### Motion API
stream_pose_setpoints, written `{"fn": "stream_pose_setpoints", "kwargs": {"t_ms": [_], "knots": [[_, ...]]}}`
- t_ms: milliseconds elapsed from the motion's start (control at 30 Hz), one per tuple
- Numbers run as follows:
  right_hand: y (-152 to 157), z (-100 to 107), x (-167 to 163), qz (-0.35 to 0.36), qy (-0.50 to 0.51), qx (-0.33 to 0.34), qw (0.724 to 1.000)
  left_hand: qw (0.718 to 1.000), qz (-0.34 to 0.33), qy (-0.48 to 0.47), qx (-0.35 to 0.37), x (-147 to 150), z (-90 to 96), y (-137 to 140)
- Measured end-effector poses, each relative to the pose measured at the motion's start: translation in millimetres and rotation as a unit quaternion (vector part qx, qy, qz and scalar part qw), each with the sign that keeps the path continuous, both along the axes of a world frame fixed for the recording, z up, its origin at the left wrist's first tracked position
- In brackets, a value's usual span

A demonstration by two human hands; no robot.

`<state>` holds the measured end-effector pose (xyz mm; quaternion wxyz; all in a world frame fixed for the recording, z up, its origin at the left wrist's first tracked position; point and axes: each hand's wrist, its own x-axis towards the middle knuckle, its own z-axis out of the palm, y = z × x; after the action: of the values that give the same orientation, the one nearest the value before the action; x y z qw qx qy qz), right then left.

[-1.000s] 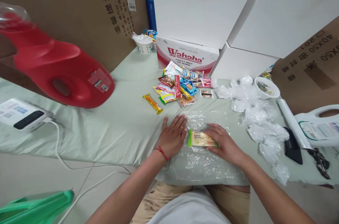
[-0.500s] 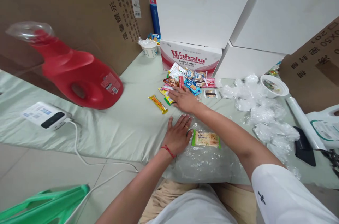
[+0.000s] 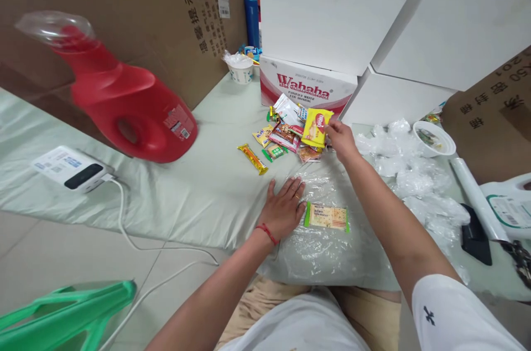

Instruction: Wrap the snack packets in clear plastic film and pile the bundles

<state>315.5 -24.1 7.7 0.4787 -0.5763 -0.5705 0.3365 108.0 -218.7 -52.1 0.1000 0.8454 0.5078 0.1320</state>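
Rests left hand [image 3: 284,210] flat on clear plastic film [image 3: 317,259], just beside a green-ended soda biscuit packet [image 3: 328,217] lying there. Farther out, pinches a yellow snack packet [image 3: 315,128] by its edge in right hand [image 3: 342,142], over piled snack packets [image 3: 284,135] before a Wahaha carton [image 3: 305,88].

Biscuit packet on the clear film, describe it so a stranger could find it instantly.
Find the Wahaha box at the back, then come forward past the snack pile to the clear film. Right of the left hand lies the biscuit packet, pale with green ends, the only packet on the film.
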Motion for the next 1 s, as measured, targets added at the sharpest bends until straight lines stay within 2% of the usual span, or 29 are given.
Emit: {"fn": "stream_pose_setpoints", "kwargs": {"t_ms": [67, 133, 200, 267, 333, 400, 533, 667, 733, 800, 900, 967, 1000], "knots": [[-0.9, 5.1, 16.1, -0.022, 0.051, -0.054, 0.997, 1.000, 0.000, -0.003, -0.003, 0.0, 0.9, -0.4], [-5.6, 10.6, 29.1, -0.019, 0.013, -0.103, 0.994, 1.000, -0.002, -0.006, -0.004, -0.1, 1.5, -0.8], [-10.7, 15.9, 35.1, -0.029, -0.118, -0.119, 0.985, 1.000, -0.004, -0.007, -0.002, -0.1, 1.7, -1.0], [-12.4, 20.6, 30.1, -0.052, -0.280, -0.076, 0.955, 1.000, -0.005, -0.005, 0.002, -0.1, 1.5, -0.9], [-8.4, 24.2, 12.7, -0.032, -0.390, -0.006, 0.920, 1.000, -0.005, 0.000, 0.004, -0.1, 1.3, -0.5], [0.1, 25.7, -14.4, 0.031, -0.441, 0.041, 0.896, 1.000, -0.006, 0.009, 0.005, -0.1, 1.5, -0.3], [9.1, 19.3, -74.5, 0.150, -0.508, 0.028, 0.848, 1.000, -0.004, 0.020, 0.007, -0.5, 3.1, -0.5], [-10.1, 6.5, -106.8, 0.230, -0.548, 0.032, 0.804, 1.000, -0.007, 0.018, 0.002, -0.8, 4.6, -0.4], [-16.7, 5.9, -108.5, 0.246, -0.542, 0.046, 0.802, 1.000, -0.009, 0.015, -0.002, -0.8, 4.8, -0.1], [-10.5, 10.7, -103.1, 0.241, -0.523, 0.061, 0.815, 1.000, -0.008, 0.012, -0.005, -0.7, 5.0, 0.0], [20.3, 18.7, -87.0, 0.139, -0.491, 0.076, 0.857, 1.000, -0.006, 0.007, -0.010, -0.8, 5.8, -0.2], [41.7, 18.2, -74.7, 0.066, -0.485, 0.031, 0.871, 1.000, -0.007, 0.007, -0.016, -1.0, 6.9, -0.5], [48.5, 16.0, -68.9, 0.056, -0.492, -0.007, 0.869, 1.000, -0.006, 0.008, -0.018, -1.1, 7.4, -0.5]]}}
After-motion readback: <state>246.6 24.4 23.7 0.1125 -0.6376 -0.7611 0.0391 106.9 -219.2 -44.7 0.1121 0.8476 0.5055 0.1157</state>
